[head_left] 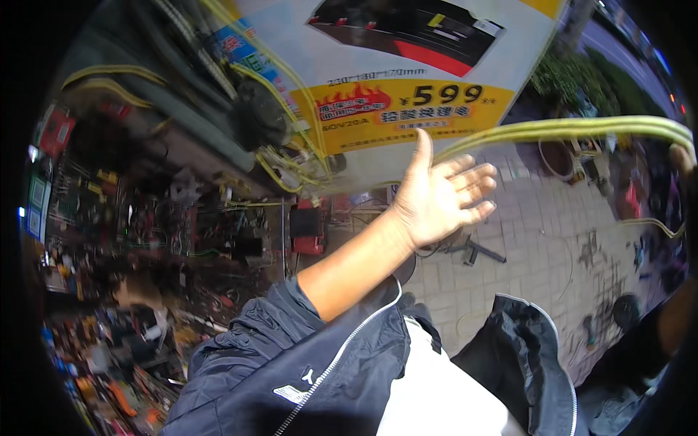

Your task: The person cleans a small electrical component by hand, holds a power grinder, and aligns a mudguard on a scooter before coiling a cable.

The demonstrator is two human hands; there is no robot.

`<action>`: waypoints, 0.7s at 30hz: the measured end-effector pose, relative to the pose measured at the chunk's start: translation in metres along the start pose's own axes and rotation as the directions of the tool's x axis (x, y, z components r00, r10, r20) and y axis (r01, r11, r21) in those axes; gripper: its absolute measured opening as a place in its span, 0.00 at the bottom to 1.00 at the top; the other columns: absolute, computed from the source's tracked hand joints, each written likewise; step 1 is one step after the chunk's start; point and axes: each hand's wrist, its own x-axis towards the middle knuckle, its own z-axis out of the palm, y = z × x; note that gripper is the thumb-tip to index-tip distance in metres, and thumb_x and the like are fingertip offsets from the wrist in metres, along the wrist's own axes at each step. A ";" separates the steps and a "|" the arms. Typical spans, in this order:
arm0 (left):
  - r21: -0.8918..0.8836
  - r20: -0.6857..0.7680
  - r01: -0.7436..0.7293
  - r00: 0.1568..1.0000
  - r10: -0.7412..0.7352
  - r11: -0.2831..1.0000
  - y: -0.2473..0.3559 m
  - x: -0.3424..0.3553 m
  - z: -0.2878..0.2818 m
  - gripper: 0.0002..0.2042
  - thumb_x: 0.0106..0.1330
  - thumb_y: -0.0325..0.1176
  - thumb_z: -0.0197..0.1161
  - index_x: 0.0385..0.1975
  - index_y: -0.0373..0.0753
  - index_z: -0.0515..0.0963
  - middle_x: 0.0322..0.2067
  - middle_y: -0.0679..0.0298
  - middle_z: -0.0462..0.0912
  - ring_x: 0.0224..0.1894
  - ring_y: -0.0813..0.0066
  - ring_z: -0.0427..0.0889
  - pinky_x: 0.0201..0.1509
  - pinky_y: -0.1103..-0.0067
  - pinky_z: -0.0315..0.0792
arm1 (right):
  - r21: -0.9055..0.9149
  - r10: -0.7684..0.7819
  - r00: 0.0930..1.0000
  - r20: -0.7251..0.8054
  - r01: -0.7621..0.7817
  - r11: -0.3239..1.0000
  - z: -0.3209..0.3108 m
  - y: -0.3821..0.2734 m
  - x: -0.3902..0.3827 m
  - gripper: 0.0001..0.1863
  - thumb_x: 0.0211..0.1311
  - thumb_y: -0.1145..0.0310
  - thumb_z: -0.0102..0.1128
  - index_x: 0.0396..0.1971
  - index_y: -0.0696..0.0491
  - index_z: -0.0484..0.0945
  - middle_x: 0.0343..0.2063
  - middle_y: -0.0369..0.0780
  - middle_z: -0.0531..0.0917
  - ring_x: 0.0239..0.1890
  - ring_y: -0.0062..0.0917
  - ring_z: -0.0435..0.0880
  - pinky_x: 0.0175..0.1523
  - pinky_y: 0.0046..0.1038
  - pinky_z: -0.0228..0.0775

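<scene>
My left hand is stretched out in front of me, palm showing, thumb up and fingers apart, with nothing in it. A bundle of yellow-green cable runs behind its fingertips and arches to the right edge. I cannot tell whether the hand touches the cable. At that edge part of my right hand shows, its fingers closed round the end of the cable; the rest is cut off. More of the yellow cable loops down at the upper left, beside a grey machine-like body.
A large white and yellow poster board stands ahead. Crowded tools and parts fill the left side, near a red and black box. Paving lies beyond my hand, with a dark metal piece and a round pot.
</scene>
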 end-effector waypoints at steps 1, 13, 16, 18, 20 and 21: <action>-0.025 0.055 0.032 0.998 -0.030 0.999 -0.003 -0.012 -0.004 0.48 0.54 0.79 0.47 0.55 0.35 0.67 0.51 0.51 0.74 0.54 0.61 0.74 0.59 0.55 0.68 | -0.161 -0.071 0.993 0.091 0.085 0.983 0.014 0.020 0.002 0.05 0.63 0.72 0.60 0.32 0.58 0.76 0.23 0.36 0.78 0.19 0.16 0.75 0.23 0.18 0.65; 0.583 0.550 -0.533 0.814 0.186 0.613 0.027 -0.063 0.078 0.21 0.73 0.46 0.56 0.53 0.34 0.72 0.44 0.67 0.78 0.48 0.80 0.76 0.55 0.80 0.68 | 0.993 0.029 0.997 -0.066 0.062 0.101 0.178 -0.009 0.015 0.14 0.71 0.65 0.52 0.47 0.61 0.74 0.26 0.33 0.69 0.26 0.17 0.67 0.34 0.20 0.65; 0.602 0.611 -0.629 0.759 0.224 0.491 0.041 -0.098 0.066 0.19 0.73 0.43 0.58 0.52 0.31 0.73 0.40 0.65 0.78 0.45 0.79 0.76 0.52 0.78 0.71 | 0.984 -0.214 0.967 -0.136 0.158 0.087 0.200 -0.082 0.036 0.12 0.71 0.68 0.52 0.46 0.61 0.74 0.30 0.35 0.74 0.31 0.20 0.73 0.39 0.25 0.70; 0.558 0.562 -0.687 0.725 0.397 0.465 0.065 -0.117 0.055 0.17 0.72 0.42 0.59 0.47 0.33 0.76 0.32 0.68 0.77 0.33 0.81 0.76 0.41 0.81 0.73 | 0.982 -0.299 0.940 -0.161 0.182 0.042 0.213 -0.126 0.059 0.11 0.70 0.70 0.52 0.46 0.60 0.75 0.32 0.36 0.77 0.32 0.21 0.76 0.41 0.27 0.72; 0.650 0.505 -0.715 0.660 0.556 0.257 0.105 -0.150 0.059 0.14 0.72 0.40 0.58 0.44 0.35 0.78 0.27 0.69 0.76 0.28 0.83 0.74 0.36 0.82 0.71 | 0.956 -0.315 0.927 -0.202 0.257 0.141 0.220 -0.174 0.077 0.09 0.70 0.70 0.55 0.43 0.58 0.76 0.28 0.36 0.78 0.32 0.21 0.77 0.40 0.26 0.72; 0.717 0.476 -0.685 0.615 0.629 0.127 0.128 -0.168 0.063 0.13 0.72 0.40 0.58 0.43 0.36 0.79 0.25 0.70 0.76 0.25 0.83 0.73 0.33 0.83 0.70 | 0.939 -0.318 0.924 -0.211 0.281 0.196 0.228 -0.202 0.081 0.11 0.70 0.69 0.55 0.45 0.60 0.77 0.31 0.36 0.79 0.34 0.21 0.78 0.42 0.26 0.71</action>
